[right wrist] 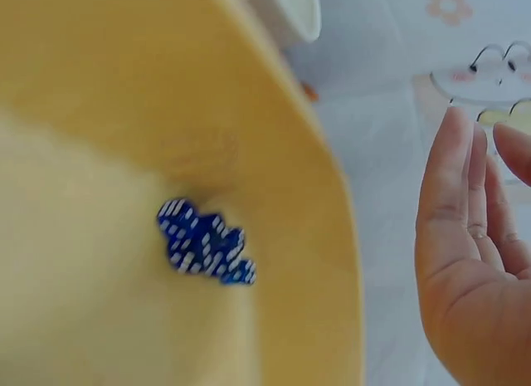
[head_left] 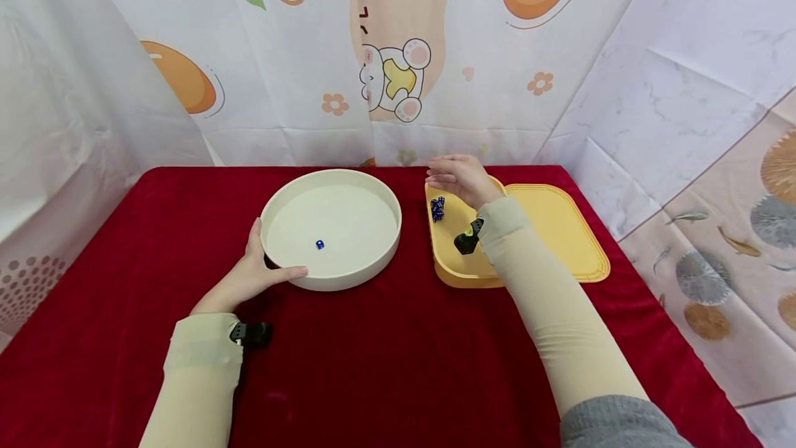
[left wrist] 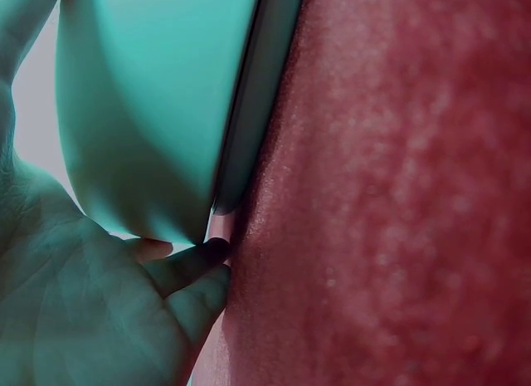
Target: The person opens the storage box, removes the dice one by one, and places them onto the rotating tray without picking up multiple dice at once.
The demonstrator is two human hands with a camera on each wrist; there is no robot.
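A round white tray [head_left: 373, 265] stands on the red cloth with one blue die [head_left: 320, 244] inside it. My left hand [head_left: 249, 272] holds the tray's near left side, the thumb along the front rim and the other fingers at the left wall. In the left wrist view, fingertips [left wrist: 199, 266] curl against the tray's lower edge. Over the back of a yellow box [head_left: 460, 281] hovers my right hand [head_left: 463, 177], fingers extended, holding nothing. Several blue dice [right wrist: 207, 241] lie clustered against the box's left wall, below that hand.
A flat yellow lid [head_left: 560, 227] lies to the right of the box, partly behind the right forearm. Red cloth [head_left: 385, 365] covers the table. Printed white curtains [head_left: 280, 88] hang behind the table and at both sides.
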